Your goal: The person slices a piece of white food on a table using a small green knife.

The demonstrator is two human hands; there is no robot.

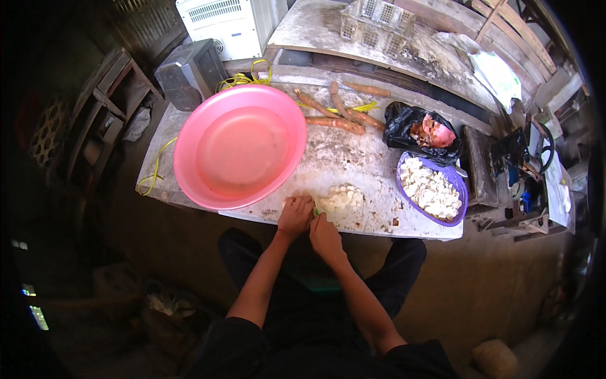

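Note:
My left hand (295, 216) is closed at the table's near edge, its fingers curled down over something I cannot make out. Right beside it, my right hand (326, 239) grips what looks like a small knife (317, 212), of which only a green bit shows; the blade is hidden. A loose heap of white slices (341, 198) lies on the tabletop just beyond my right hand. Farther right, a purple basket (465, 201) is filled with similar white pieces. Several long brown roots, like cassava (338, 124), lie toward the back of the table.
A big pink basin (183, 161) takes up the table's left side. A black plastic bag (396, 123) with reddish contents sits behind the purple basket. Yellow cord (237, 81) lies by a dark grey box (192, 72) and a white appliance (233, 31). A plastic crate (375, 25) stands farther back.

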